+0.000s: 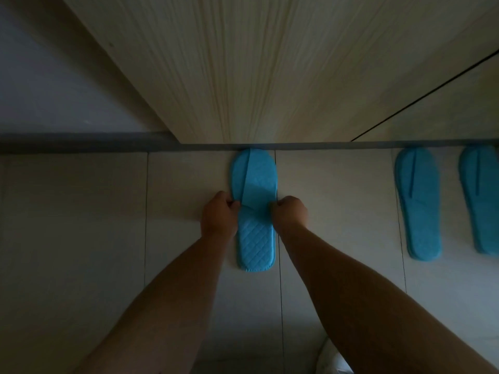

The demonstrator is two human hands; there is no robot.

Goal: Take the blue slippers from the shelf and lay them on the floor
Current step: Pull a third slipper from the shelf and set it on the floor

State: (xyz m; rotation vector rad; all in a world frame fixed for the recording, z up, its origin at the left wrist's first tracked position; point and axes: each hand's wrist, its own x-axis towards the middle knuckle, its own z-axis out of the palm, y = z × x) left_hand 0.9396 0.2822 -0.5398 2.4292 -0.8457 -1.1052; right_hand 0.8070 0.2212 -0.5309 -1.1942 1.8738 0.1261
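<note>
A blue slipper lies flat on the tiled floor, its toe end against the dark baseboard. Its heel has a quilted pattern and its upper flap is partly folded open. My left hand pinches the slipper's left edge at mid-length. On the opposite edge, my right hand pinches the same slipper. Two more blue slippers, one and another, lie flat on the floor at the right, toes to the baseboard.
A light wooden cabinet panel rises straight ahead above the baseboard, with a dark seam at its right. A pale wall stands at the left. Something white shows at the bottom edge.
</note>
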